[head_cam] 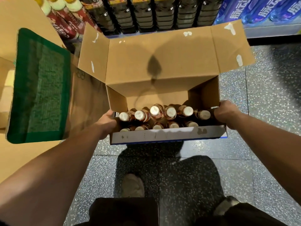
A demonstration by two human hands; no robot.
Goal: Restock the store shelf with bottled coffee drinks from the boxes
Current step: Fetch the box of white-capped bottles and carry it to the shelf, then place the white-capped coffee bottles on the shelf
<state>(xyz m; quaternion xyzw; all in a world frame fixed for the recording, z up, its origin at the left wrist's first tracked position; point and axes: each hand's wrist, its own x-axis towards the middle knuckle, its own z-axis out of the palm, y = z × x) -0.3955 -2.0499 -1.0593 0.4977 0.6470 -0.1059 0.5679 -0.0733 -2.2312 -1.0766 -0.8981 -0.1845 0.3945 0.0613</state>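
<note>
L hand (108,119) & R hand (225,112) each curl tight round an end wall of the open box (162,137), prob. to carry it level w/ coffee bottles (154,111) upright in its near half, shelf (268,32) just beyond its far flap.

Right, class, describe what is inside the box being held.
Bottles in two rows fill the near end of the box; the far floor is bare. Its near wall covers the front row's bodies.

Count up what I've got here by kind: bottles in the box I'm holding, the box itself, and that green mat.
Coffee bottles, by visible caps: 11 (near right corner hidden)
Open box: 1
Green mat: 1
Total: 13
</note>
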